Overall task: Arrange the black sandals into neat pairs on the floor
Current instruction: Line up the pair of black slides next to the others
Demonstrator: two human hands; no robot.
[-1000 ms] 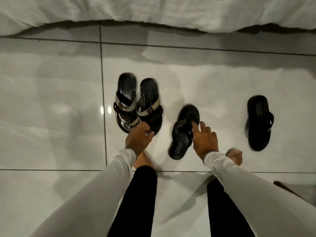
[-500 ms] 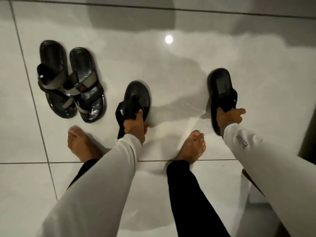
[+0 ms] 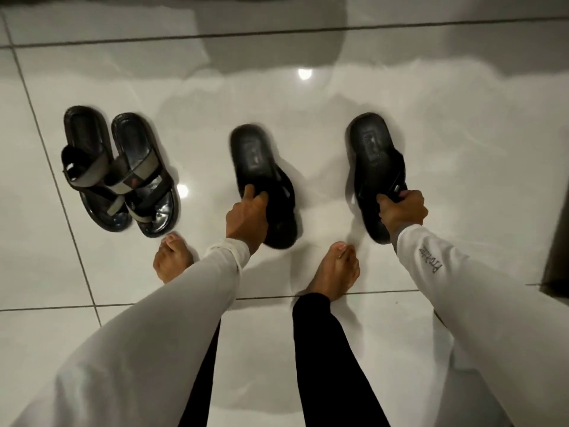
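1. Left hand (image 3: 246, 218) is down at the middle sandal (image 3: 261, 183), fingers curled over its near edge and strap area, gripping it; this sandal looks blurred.
2. Right hand (image 3: 403, 211) is clamped around the strap of the right sandal (image 3: 374, 167), thumb on top, fingers wrapped underneath.
3. Those 2 plain black sandals sit well apart from each other on the floor (image 3: 462, 134), both with heels pointing away from the person and toes toward the bare feet.
4. Whether either sandal is lifted clear of the tiles or resting on them, I cannot tell.
5. Over on the left, a pair of sandals with grey straps (image 3: 120, 174) lies side by side, touching, the straps overlapping a little.
6. The left foot (image 3: 172, 260) stands just below that pair; the right foot (image 3: 337, 269) stands between the 2 held sandals, nearer the person.
7. Both arms wear white sleeves (image 3: 462, 288), the right one with dark lettering near the cuff; the legs are in black trousers (image 3: 326, 349).
8. The glossy white tiles throw back 2 bright light spots.
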